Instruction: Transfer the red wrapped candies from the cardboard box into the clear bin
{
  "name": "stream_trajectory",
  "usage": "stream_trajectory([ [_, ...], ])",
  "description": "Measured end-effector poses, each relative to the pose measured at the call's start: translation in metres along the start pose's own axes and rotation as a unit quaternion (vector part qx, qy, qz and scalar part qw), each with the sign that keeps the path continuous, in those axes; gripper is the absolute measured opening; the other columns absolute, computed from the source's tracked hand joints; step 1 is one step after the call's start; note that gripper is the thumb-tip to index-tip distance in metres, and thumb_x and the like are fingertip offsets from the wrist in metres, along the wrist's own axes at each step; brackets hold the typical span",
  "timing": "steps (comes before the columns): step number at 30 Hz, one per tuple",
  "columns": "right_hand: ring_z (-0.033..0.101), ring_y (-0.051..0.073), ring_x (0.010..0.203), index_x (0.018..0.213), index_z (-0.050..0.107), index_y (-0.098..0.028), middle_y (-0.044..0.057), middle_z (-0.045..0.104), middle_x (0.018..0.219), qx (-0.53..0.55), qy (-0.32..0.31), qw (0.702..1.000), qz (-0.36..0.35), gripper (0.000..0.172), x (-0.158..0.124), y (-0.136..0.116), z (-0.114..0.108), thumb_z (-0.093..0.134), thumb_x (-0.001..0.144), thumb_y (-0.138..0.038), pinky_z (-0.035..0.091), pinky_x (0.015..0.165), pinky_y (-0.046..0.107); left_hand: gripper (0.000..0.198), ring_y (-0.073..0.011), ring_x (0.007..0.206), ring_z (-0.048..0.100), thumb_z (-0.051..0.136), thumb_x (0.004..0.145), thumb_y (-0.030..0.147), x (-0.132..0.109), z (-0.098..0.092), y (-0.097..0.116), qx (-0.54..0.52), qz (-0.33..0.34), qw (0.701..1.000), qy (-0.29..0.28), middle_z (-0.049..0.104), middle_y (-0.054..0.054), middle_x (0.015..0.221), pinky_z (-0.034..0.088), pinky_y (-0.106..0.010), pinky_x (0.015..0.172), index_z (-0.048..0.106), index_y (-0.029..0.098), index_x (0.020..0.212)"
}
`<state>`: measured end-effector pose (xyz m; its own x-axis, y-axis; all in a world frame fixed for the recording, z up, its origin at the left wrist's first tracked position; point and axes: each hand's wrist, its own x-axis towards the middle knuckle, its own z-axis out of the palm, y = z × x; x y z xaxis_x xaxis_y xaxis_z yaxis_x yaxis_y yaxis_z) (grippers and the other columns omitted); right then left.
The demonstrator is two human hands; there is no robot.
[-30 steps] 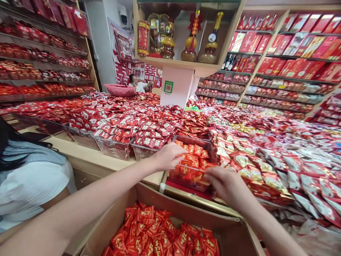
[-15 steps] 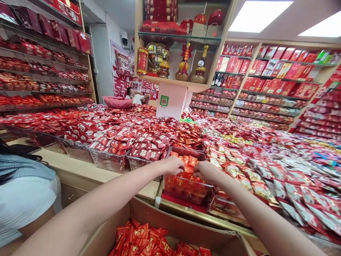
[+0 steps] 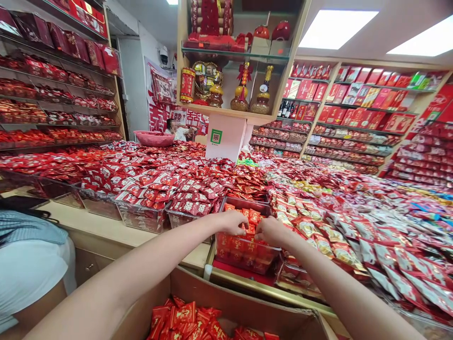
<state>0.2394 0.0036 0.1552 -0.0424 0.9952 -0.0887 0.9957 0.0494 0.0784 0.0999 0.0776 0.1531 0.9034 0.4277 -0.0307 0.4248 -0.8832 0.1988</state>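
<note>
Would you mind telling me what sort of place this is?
Most likely a sweets shop: heaps of red packets in clear bins, shelved red boxes, and a QR sign.

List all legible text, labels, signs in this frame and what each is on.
"囍", white, seemingly: red packets heaped in the front bins.
Green sign on the pink pillar: QR code only, no readable words.
Gold characters on packets in the clear bin and the cardboard box: blurred.
Shelf boxes: too small.
</note>
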Motion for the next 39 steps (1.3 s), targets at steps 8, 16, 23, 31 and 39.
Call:
stream_trajectory([
  [8, 0.058, 0.018, 0.075, 0.089, 0.063, -0.016, 0.008, 0.066, 0.086, 0.040, -0.033, 0.998, -0.027, 0.029, -0.009, 0.009, -0.012, 0.052, 0.062, -0.014, 0.038, 0.057, 0.023, 0.034, -0.0154, 0.076, 0.056, 0.054, 0.066, 0.027, 0.003, -0.003, 0.001, -0.019, 0.027, 0.999, -0.043, 0.064, -0.004, 0.091, 0.040, -0.021, 0.063, 0.060, 0.018, 0.098],
  [16, 0.058, 0.018, 0.082, 0.101, 0.058, -0.017, 0.009, 0.064, 0.093, 0.051, -0.026, 0.997, -0.045, 0.039, -0.008, 0.003, -0.003, 0.046, 0.064, -0.012, 0.040, 0.064, 0.023, 0.023, -0.0116, 0.066, 0.055, 0.050, 0.071, 0.026, 0.006, 0.002, 0.000, -0.016, 0.036, 0.999, -0.028, 0.066, -0.003, 0.079, 0.036, -0.018, 0.056, 0.065, 0.017, 0.086],
  [23, 0.058, 0.021, 0.081, 0.095, 0.061, -0.015, 0.010, 0.065, 0.091, 0.018, -0.054, 0.998, -0.031, 0.037, -0.011, 0.004, -0.008, 0.048, 0.061, -0.009, 0.040, 0.061, 0.024, 0.024, -0.0106, 0.064, 0.054, 0.054, 0.069, 0.031, 0.003, 0.004, -0.003, -0.012, 0.039, 0.999, -0.023, 0.066, -0.001, 0.079, 0.034, -0.017, 0.054, 0.064, 0.019, 0.088],
  [31, 0.059, 0.020, 0.078, 0.088, 0.064, -0.015, 0.010, 0.066, 0.086, -0.014, -0.049, 0.998, -0.045, 0.031, -0.011, 0.003, -0.009, 0.047, 0.062, -0.010, 0.039, 0.058, 0.023, 0.023, -0.0096, 0.060, 0.052, 0.052, 0.070, 0.035, 0.007, 0.012, -0.008, -0.009, 0.020, 1.000, 0.010, 0.065, 0.000, 0.070, 0.032, -0.017, 0.051, 0.065, 0.018, 0.079],
  [39, 0.060, 0.019, 0.072, 0.078, 0.066, -0.016, 0.009, 0.067, 0.077, -0.038, -0.031, 0.995, -0.083, 0.022, 0.000, 0.003, -0.001, 0.047, 0.068, -0.021, 0.038, 0.057, 0.023, 0.016, -0.0086, 0.058, 0.052, 0.056, 0.068, 0.030, 0.007, 0.012, -0.009, -0.012, 0.014, 1.000, -0.005, 0.064, 0.002, 0.066, 0.032, -0.016, 0.049, 0.066, 0.020, 0.076],
])
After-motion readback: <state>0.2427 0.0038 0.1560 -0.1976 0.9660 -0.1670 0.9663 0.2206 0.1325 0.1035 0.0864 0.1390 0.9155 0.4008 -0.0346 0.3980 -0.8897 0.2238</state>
